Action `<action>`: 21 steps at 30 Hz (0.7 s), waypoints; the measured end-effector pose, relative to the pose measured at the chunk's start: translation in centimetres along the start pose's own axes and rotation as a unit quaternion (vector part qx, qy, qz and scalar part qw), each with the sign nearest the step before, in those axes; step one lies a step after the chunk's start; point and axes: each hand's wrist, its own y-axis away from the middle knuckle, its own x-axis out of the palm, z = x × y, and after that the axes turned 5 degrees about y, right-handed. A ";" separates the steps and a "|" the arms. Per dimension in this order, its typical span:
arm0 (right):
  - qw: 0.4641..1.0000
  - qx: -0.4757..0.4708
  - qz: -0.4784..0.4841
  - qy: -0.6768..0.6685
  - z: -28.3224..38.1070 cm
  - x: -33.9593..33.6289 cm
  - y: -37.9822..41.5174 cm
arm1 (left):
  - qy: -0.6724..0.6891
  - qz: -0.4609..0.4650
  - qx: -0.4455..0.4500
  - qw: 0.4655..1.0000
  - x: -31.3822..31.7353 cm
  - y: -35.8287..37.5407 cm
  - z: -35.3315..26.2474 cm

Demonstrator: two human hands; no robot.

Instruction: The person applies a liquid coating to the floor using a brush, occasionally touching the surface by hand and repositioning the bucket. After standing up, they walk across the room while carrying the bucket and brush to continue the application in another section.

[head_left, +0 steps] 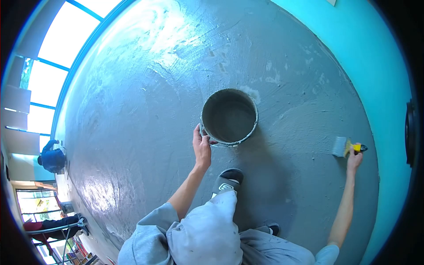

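A round bucket point(230, 115) with grey residue on its rim and inner wall stands at the middle of the view. My left hand point(202, 146) grips the bucket's lower left rim, thumb and fingers around the edge. Far to the right, my right hand point(354, 160) is closed on the yellow and black handle of a wide brush point(340, 146). The brush's pale bristles point left, over the grey coated floor point(176, 115) close to the turquoise wall. A shadow lies on the floor below the bucket.
The turquoise wall point(380, 79) curves along the right side. My slippered foot point(230, 177) is just below the bucket. At the far left a person in blue point(53, 160) crouches near the windows, and another person's legs point(62, 222) show beside a metal frame.
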 end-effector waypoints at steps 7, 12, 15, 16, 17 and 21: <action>0.993 -0.080 -0.057 0.070 7.3 -2.3 2.2 | 0.003 0.011 -0.002 1.000 -0.3 -0.4 0.0; 0.995 -0.095 -0.007 0.018 14.4 -0.6 4.4 | 0.028 0.005 -0.075 0.997 -0.7 -0.8 -0.7; 0.992 -0.117 0.017 -0.046 18.1 0.5 5.2 | 0.046 0.011 -0.096 0.994 -0.9 -0.8 -1.1; 0.989 -0.122 0.024 -0.076 18.8 0.7 5.5 | 0.062 0.014 -0.110 0.992 -0.6 -0.5 -1.9; 0.989 -0.121 0.031 -0.082 19.7 0.8 5.7 | 0.063 0.020 -0.116 0.991 -0.6 -0.3 -2.4; 0.987 -0.112 0.050 -0.107 21.8 0.8 6.2 | 0.078 0.039 -0.152 0.985 -0.4 0.0 -4.0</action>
